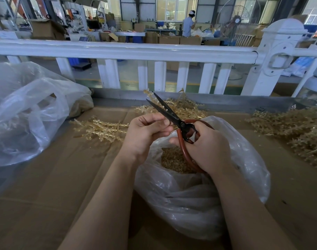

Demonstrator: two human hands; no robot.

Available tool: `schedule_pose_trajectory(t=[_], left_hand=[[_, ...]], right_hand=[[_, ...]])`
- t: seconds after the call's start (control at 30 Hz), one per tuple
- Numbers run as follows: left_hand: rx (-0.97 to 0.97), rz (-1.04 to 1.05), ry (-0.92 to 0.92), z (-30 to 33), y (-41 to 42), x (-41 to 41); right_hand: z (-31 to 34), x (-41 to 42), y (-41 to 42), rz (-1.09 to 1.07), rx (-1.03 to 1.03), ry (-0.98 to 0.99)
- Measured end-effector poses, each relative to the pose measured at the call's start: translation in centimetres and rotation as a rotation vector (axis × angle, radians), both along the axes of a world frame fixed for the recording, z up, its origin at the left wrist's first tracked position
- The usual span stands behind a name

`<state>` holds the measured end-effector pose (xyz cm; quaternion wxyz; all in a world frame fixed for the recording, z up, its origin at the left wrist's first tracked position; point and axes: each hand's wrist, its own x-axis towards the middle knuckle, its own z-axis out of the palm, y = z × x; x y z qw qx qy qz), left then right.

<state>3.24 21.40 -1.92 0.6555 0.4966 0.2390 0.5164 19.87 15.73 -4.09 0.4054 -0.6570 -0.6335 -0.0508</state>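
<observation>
My right hand [206, 147] grips the red-brown handles of black scissors [165, 109], whose blades stand slightly apart and point up to the left. My left hand [147, 132] has its fingers curled, fingertips against the blades near the pivot; whether it pinches a small piece is hidden. Both hands are above an open clear plastic bag [240, 177] that holds small amber cut pieces [174, 161]. Amber plastic sprues [100, 127] lie on the cardboard behind my left hand.
More sprues are piled at the right [302, 130] and behind the scissors [186, 109]. A large crumpled clear bag [28, 112] sits at the left. Cardboard [64, 177] covers the work surface. A white railing [118, 51] runs behind it; a person [189, 24] works far off.
</observation>
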Motion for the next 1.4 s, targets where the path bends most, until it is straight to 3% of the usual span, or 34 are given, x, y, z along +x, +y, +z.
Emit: schedule_pose_trajectory(t=[0.43, 0.53, 0.73, 0.97, 1.1, 1.17, 1.27, 1.4], left_hand=[[-0.048, -0.006, -0.086, 0.0, 0.1, -0.1], [-0.085, 0.020, -0.096, 0.0, 0.1, -0.1], [-0.031, -0.022, 0.069, -0.3, -0.4, 0.7], [0.007, -0.038, 0.198, -0.5, -0.8, 1.6], [0.078, -0.008, 0.309, -0.5, -0.8, 1.5], [0.139, 0.131, 0.343, -0.7, -0.6, 1.5], [0.359, 0.412, 0.446, -0.9, -0.3, 1.2], [0.629, 0.379, 0.615, -0.9, -0.4, 1.2]], right_hand=[[0.2, -0.2, -0.1, 0.027, -0.005, 0.025], [0.0, 0.0, -0.1, 0.050, 0.018, 0.132], [0.2, 0.2, 0.3, 0.116, -0.005, 0.451], [0.2, 0.1, 0.7, 0.235, -0.010, 0.538], [0.4, 0.1, 0.7, 0.240, -0.010, 0.550], [0.5, 0.0, 0.6, 0.234, -0.015, 0.560], [0.6, 0.0, 0.5, 0.221, -0.015, 0.567], [0.8, -0.4, 0.4, 0.252, -0.023, 0.544]])
